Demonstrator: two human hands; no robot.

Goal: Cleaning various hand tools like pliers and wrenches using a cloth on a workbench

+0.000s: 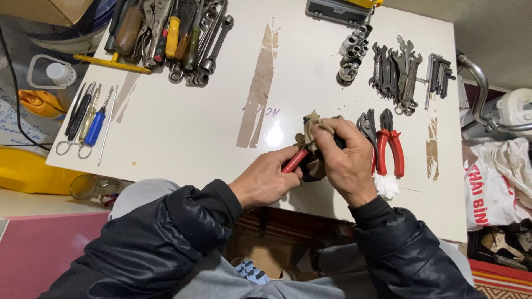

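My left hand point(267, 180) grips the red handle of a hand tool point(293, 161) over the front edge of the white table point(183, 127). My right hand point(343, 158) presses a dirty tan rag point(311, 123) around the tool's dark upper part, which the rag and fingers hide. Just right of my right hand lie red-handled pliers point(390, 145) and a grey-handled pair of pliers point(366, 126). A small white cloth point(386, 186) sits under my right wrist.
Screwdrivers and spanners point(172, 39) are piled at the far left. Small screwdrivers and scissors point(88, 122) lie at the left edge. Sockets point(351, 52), wrenches point(396, 75) and hex keys point(439, 75) lie far right. A grey case point(332, 10) stands at the back.
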